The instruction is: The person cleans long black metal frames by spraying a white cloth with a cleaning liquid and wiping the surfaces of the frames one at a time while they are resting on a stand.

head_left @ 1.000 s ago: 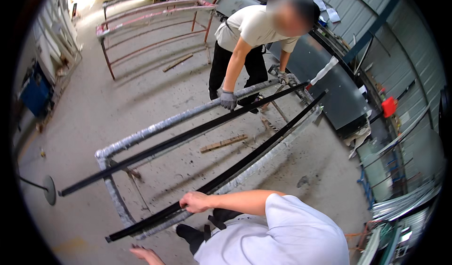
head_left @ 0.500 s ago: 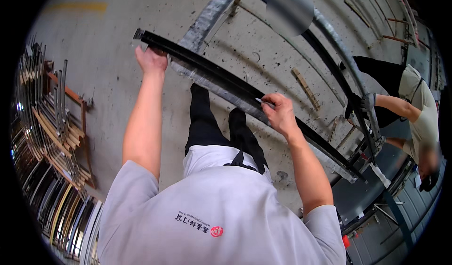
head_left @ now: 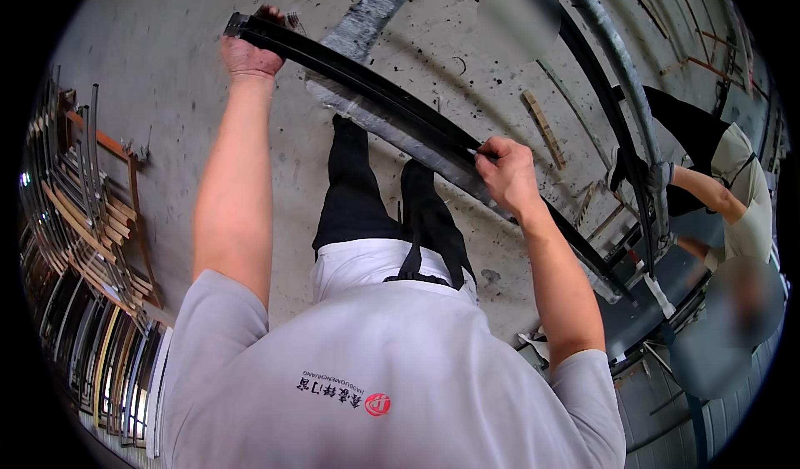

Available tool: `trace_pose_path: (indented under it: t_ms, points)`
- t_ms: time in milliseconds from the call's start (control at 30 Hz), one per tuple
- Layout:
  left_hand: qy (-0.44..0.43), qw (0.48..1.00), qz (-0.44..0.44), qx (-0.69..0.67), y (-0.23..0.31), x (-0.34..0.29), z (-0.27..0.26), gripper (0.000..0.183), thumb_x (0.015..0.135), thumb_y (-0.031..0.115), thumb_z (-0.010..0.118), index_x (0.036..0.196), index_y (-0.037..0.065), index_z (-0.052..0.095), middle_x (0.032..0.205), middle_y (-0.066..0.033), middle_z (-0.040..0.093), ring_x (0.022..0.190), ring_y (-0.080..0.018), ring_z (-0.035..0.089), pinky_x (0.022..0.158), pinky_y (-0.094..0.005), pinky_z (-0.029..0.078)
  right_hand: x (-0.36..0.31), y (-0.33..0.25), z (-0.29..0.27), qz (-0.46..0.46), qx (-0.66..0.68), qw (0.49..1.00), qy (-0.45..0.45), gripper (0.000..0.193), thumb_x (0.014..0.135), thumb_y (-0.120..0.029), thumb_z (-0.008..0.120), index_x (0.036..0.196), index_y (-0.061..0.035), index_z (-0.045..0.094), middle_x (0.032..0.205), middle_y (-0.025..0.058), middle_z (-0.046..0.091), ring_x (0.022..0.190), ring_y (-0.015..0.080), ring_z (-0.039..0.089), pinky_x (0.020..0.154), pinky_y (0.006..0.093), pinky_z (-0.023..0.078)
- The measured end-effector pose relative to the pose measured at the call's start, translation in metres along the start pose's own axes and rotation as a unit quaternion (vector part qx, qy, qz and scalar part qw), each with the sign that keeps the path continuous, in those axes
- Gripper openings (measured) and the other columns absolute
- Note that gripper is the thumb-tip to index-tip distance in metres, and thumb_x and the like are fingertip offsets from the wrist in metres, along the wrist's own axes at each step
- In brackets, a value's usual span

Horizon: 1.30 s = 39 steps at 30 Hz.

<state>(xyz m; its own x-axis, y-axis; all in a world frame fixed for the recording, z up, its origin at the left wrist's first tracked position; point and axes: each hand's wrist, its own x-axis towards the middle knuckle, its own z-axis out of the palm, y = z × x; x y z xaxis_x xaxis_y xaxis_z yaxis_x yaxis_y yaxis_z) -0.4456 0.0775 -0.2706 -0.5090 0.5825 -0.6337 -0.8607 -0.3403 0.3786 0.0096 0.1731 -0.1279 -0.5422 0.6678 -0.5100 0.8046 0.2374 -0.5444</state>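
Observation:
A long black metal profile [head_left: 358,73] runs slantwise from upper left to lower right in front of me. My left hand [head_left: 254,52] grips its far left end, with fingers wrapped round it from beneath. Over the profile's middle, my right hand [head_left: 508,173] is closed in a pinch. A small slim thing [head_left: 472,150] pokes from its fingertips against the profile; its kind cannot be made out. Just below the profile lies a bar wrapped in silvery film [head_left: 375,123], joined to another wrapped bar [head_left: 375,10] that rises toward the top.
At right a co-worker's gloved hand [head_left: 660,175] holds a curved wrapped bar [head_left: 612,44] beside a black one [head_left: 596,73]. A wooden strip [head_left: 543,129] lies on the stained concrete floor [head_left: 183,94]. Racks of long profiles [head_left: 92,194] stand at left.
My left hand has raised its end of the black profile up and left, with the fingers now wrapped over it. My right hand has shifted slightly right and up along the profile.

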Motion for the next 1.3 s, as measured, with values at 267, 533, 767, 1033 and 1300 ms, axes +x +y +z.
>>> trace_pose_path:
  t_ms: [267,533,767,1033,1300]
  points:
    - [-0.031,0.998,-0.026,-0.040,-0.006,0.004,-0.005,0.051,0.084,0.045,0.049,0.089,-0.004,0.061,0.082,-0.0173,0.058,0.076,-0.0316,0.052,0.078,-0.0459,0.045,0.100,-0.115,0.049,-0.154,-0.030,0.987,-0.025,0.014,0.077,-0.014,0.067,0.082,-0.0022,0.066,0.080,0.0223,0.066,0.079,0.0430,0.064,0.072,0.0496,0.052]
    - [-0.038,0.997,-0.025,-0.063,-0.006,-0.004,0.004,0.053,0.089,0.044,0.039,0.085,-0.005,0.059,0.078,-0.0161,0.056,0.074,-0.0318,0.050,0.074,-0.0457,0.045,0.138,-0.165,0.058,-0.179,-0.082,0.978,-0.067,0.015,0.077,-0.016,0.067,0.081,-0.0019,0.062,0.081,0.0229,0.065,0.081,0.0438,0.063,0.074,0.0520,0.051]
    - [-0.025,0.997,-0.027,-0.075,-0.017,-0.018,0.013,0.065,0.092,0.054,0.030,0.085,-0.003,0.061,0.078,-0.0146,0.057,0.074,-0.0310,0.051,0.074,-0.0462,0.045,0.103,-0.137,0.038,-0.086,-0.100,0.987,-0.095,0.011,0.075,-0.011,0.065,0.080,-0.0013,0.066,0.079,0.0227,0.065,0.078,0.0428,0.064,0.073,0.0492,0.052]
    - [0.057,0.998,0.017,-0.032,-0.013,-0.021,0.029,0.052,0.084,0.047,0.044,0.081,0.000,0.065,0.080,-0.0131,0.068,0.076,-0.0290,0.063,0.073,-0.0380,0.053,0.213,-0.271,0.121,-0.236,-0.024,0.971,0.029,0.013,0.076,-0.014,0.062,0.083,-0.0029,0.065,0.078,0.0212,0.066,0.078,0.0433,0.064,0.072,0.0520,0.052]
    - [0.031,0.997,-0.042,-0.060,-0.014,-0.012,0.008,0.055,0.089,0.048,0.037,0.083,0.000,0.061,0.077,-0.0147,0.060,0.075,-0.0311,0.056,0.077,-0.0479,0.049,0.058,-0.111,0.051,0.021,-0.043,0.998,0.033,0.012,0.080,-0.012,0.067,0.079,-0.0007,0.062,0.073,0.0216,0.061,0.071,0.0402,0.062,0.066,0.0455,0.050]
